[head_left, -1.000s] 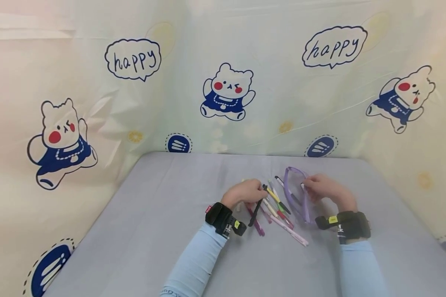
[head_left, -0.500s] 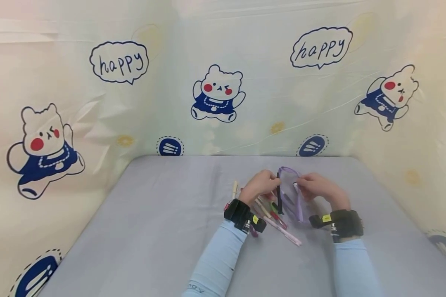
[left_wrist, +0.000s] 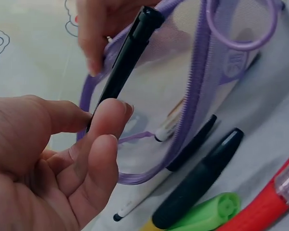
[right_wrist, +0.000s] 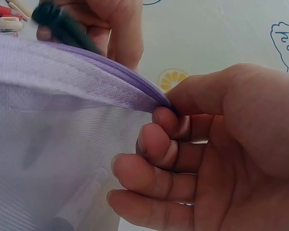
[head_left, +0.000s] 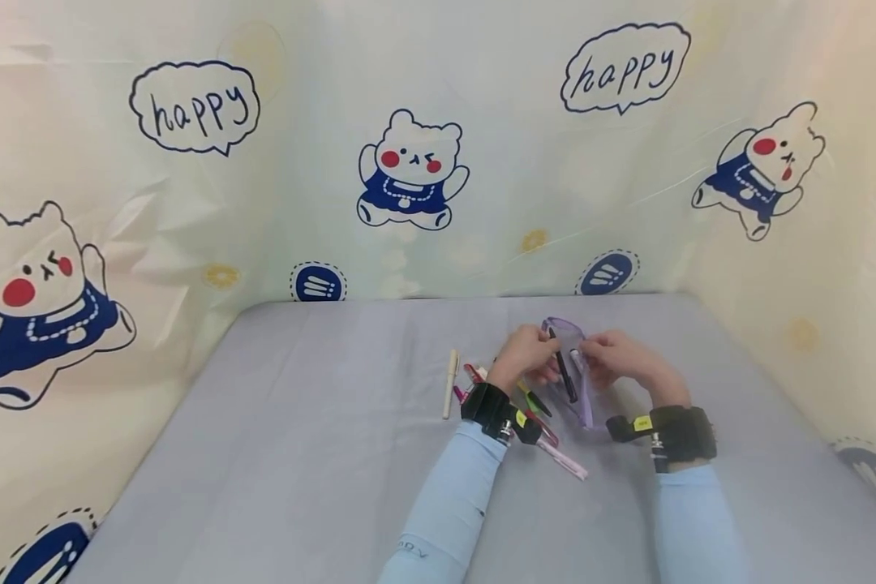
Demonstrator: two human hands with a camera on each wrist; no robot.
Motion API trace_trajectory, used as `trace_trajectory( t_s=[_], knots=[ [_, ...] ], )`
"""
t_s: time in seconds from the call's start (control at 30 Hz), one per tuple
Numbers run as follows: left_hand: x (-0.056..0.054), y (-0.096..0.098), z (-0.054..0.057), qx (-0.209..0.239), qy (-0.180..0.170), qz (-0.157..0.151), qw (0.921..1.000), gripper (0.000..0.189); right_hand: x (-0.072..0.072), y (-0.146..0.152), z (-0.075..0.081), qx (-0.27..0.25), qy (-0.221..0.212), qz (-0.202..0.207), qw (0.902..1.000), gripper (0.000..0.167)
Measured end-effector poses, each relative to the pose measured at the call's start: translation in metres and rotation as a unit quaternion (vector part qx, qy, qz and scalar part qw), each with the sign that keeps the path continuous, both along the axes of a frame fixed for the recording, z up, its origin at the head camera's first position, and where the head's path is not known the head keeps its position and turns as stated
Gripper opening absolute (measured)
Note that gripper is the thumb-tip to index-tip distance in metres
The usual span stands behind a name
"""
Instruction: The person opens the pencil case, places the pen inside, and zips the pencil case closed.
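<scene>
A black pen (left_wrist: 130,53) is pinched between the thumb and fingers of my left hand (head_left: 524,357). It slants across the open mouth of a purple mesh zip pouch (left_wrist: 197,72). My right hand (head_left: 616,358) pinches the pouch's zipped rim between thumb and forefinger, the other fingers curled loosely below. In the left wrist view a white pen (left_wrist: 169,126) shows within the pouch mouth. A green highlighter (left_wrist: 209,211), a yellow pen with a black end (left_wrist: 202,178) and a red pen (left_wrist: 260,207) lie on the table next to the pouch.
A cream pen (head_left: 449,385) lies apart to the left of the left hand. A pink pen (head_left: 565,462) points toward the table's front. The left forearm partly hides the other pens. A printed curtain (head_left: 496,162) stands behind the grey table (head_left: 321,405).
My left hand has carried the black pen rightward from the pen pile to the pouch mouth. The right hand keeps its grip on the pouch rim. The head view has shifted a little.
</scene>
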State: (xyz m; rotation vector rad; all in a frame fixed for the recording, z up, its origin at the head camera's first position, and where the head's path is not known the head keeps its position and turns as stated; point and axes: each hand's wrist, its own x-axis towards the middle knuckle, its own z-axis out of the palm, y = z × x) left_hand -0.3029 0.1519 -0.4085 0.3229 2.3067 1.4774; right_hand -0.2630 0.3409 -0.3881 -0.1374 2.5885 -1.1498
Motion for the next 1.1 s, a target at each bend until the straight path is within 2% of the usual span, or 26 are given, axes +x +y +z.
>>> trace_trajectory(
  t_s=[0.1, 0.33, 0.57, 0.7, 0.8, 0.97, 1.1],
  knots=[
    [-0.001, 0.005, -0.003, 0.0, -0.006, -0.009, 0.9999, 0.021, 0.001, 0.002, 0.001, 0.011, 0.004, 0.003, 0.9999, 0.032],
    [-0.005, 0.004, 0.0, 0.009, -0.024, -0.001, 0.9997, 0.02, 0.002, -0.007, 0.013, 0.018, -0.003, 0.013, 0.9998, 0.031],
    [-0.002, 0.003, -0.001, 0.031, -0.034, -0.036, 0.9983, 0.027, 0.003, -0.007, 0.01, 0.015, -0.002, 0.013, 0.9998, 0.03],
    [0.001, 0.001, 0.001, 0.022, -0.038, -0.055, 0.9976, 0.029, 0.003, -0.007, 0.008, 0.01, -0.004, 0.019, 0.9998, 0.03],
    [0.004, -0.002, 0.009, 0.008, -0.009, -0.079, 0.9968, 0.029, 0.004, -0.007, 0.008, 0.009, -0.005, 0.021, 0.9997, 0.03],
    [0.011, -0.017, 0.037, 0.029, 0.058, -0.129, 0.9895, 0.032, 0.003, -0.004, 0.01, 0.012, -0.001, 0.01, 0.9999, 0.031],
    [0.017, -0.04, 0.056, -0.001, 0.094, -0.136, 0.9863, 0.026, 0.004, -0.003, 0.012, 0.017, -0.006, 0.012, 0.9998, 0.032]
  ],
)
